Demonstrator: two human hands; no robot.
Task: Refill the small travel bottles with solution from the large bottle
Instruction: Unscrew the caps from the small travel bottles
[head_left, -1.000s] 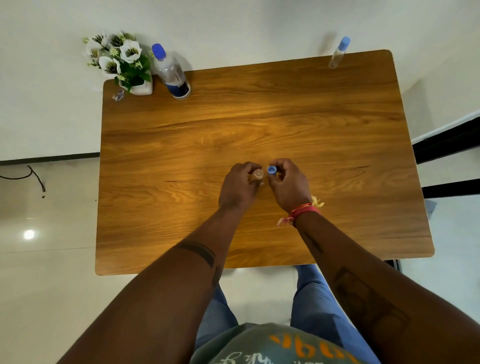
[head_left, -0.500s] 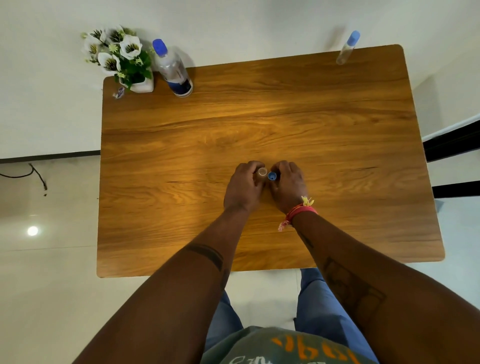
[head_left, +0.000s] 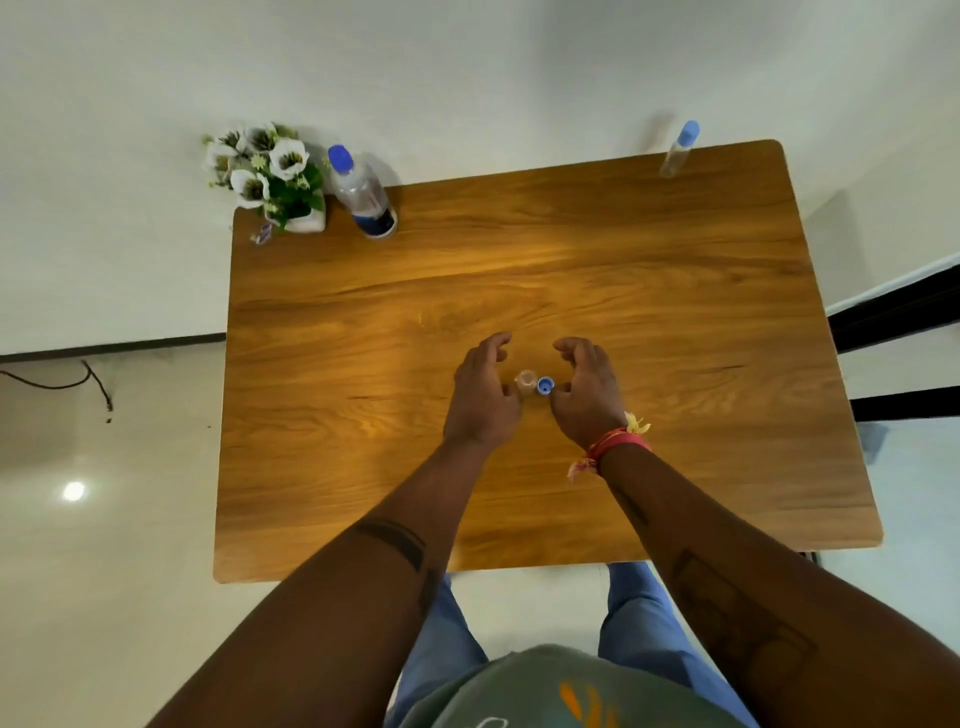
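While the small uncapped travel bottle (head_left: 525, 381) stands mid-table with its blue cap (head_left: 545, 385) lying just beside it on the right, both hands sit around them with nothing gripped. The left hand (head_left: 484, 395) has loose, lightly curved fingers just left of the bottle, and the right hand (head_left: 586, 391) is relaxed the same way just right of the cap. Can't tell if the thumbs actually touch either one. The large bottle (head_left: 361, 192) with a blue lid stands way off at the far left corner of the wooden table (head_left: 649, 322), next to a little flower pot (head_left: 270, 176). A second small bottle (head_left: 679, 149) stands at the far right corner.
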